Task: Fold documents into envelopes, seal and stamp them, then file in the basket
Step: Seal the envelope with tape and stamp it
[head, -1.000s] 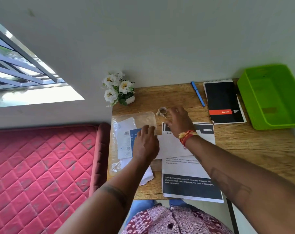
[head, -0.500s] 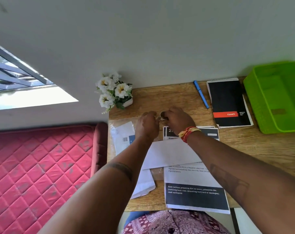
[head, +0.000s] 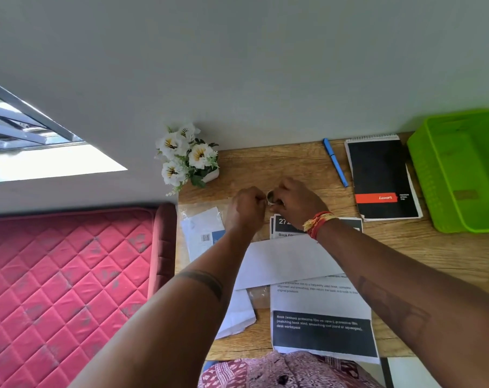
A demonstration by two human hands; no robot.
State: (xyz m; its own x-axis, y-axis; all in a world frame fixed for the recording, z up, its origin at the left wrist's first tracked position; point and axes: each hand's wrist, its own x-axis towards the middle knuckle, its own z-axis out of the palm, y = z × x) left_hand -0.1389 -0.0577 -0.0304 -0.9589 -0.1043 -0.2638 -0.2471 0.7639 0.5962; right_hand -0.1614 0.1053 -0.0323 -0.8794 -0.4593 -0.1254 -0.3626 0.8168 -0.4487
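A small roll of clear tape (head: 271, 196) is held just above the wooden desk (head: 422, 253). My right hand (head: 295, 200) grips the roll, and my left hand (head: 247, 207) pinches at its edge, fingers curled. A white envelope (head: 288, 261) lies flat under my forearms, across a printed document (head: 321, 312) with black bands. A clear plastic packet of more envelopes (head: 202, 233) lies at the left of the desk. The green basket (head: 459, 169) stands at the far right.
A black spiral notebook (head: 382, 177) and a blue pen (head: 335, 162) lie at the back right. A pot of white flowers (head: 187, 158) stands in the back left corner against the wall. A pink quilted mattress (head: 64, 281) adjoins the desk's left edge.
My left hand left the envelope packet and moved up to the tape roll. My right hand took hold of the roll and lifted it slightly. The envelope now lies uncovered.
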